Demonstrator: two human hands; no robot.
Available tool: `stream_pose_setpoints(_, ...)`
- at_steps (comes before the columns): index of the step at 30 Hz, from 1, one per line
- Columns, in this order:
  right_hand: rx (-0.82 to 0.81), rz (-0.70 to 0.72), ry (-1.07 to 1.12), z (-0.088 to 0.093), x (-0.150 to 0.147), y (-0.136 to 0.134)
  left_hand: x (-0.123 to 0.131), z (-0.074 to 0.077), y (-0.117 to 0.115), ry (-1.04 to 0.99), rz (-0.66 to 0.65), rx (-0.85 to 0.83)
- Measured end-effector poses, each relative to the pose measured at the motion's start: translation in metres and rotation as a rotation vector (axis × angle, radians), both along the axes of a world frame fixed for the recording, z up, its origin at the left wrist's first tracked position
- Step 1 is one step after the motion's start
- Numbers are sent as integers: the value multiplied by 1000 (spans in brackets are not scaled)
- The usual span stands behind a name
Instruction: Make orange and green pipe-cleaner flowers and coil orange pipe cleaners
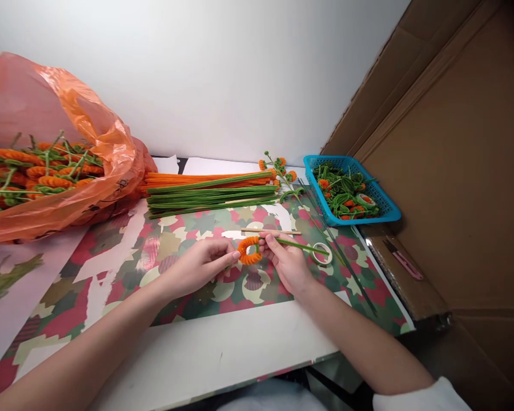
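Observation:
Between my hands is a coiled orange pipe cleaner (249,258), bent into a ring. My left hand (208,257) pinches the ring's left side between thumb and fingers. My right hand (285,258) grips its right side, together with a green pipe cleaner (304,245) that runs out to the right past my fingers. Just beyond my hands a thin wooden stick (269,231) lies on the patterned sheet. A white roll of tape (322,254) rests to the right of my right hand, under the end of the green pipe cleaner.
An orange plastic bag (124,154) of orange-and-green pieces stands at left. Bundles of orange (205,180) and green pipe cleaners (209,195) lie behind my hands, beside a finished flower stem (297,197). A blue basket (392,212) holds green pieces. Pink-handled snips (405,262) lie on cardboard at right.

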State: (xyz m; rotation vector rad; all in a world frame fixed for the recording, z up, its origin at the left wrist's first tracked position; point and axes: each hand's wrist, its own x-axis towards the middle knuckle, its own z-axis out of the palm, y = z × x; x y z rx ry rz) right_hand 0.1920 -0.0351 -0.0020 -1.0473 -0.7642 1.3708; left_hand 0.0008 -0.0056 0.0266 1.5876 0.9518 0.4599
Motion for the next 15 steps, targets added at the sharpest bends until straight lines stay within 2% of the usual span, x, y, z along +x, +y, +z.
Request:
stream_pose_setpoints(6,-40,-101,64,6,12,6,-13,2,8,-81,-178,-167)
stream_pose_setpoints(10,-53,-99,91,7,14,7,-19,6,9,-81,-269,-307)
stream_pose_setpoints(15,-82,-111,117,6,13,8,-22,5,11,-88,-318,-353)
